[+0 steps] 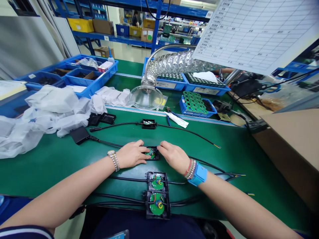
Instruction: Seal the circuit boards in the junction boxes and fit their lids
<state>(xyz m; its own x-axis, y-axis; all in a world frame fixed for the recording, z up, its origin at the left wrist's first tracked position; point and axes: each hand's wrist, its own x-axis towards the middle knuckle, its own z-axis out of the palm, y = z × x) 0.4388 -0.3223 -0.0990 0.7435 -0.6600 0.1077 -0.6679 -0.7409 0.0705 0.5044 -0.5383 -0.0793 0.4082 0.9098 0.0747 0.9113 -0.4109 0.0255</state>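
My left hand [132, 154] lies over the left side of a small black plastic box [157, 157], its fingers holding the box and touching the round green circuit board [151, 152] inside. At the box's right end my right hand [173, 155] is closed, fingertips pinched together; what they pinch is hidden. A black cable [109, 143] runs left from this box, and another length [206, 162] extends to the right beyond my right hand. Nearer my body sit two open black boxes [167, 191], each with a green board, a wound ring coil and cables on both sides.
Farther back lies another open box [148, 124] with cables. Pliers [171, 114] and a white tube [177, 120] rest beyond it. A clear fume hood [146, 98] hangs near a blue bin of boards [194, 103]. White wrapped parts [57, 106] pile left; a cardboard box [294, 142] stands right.
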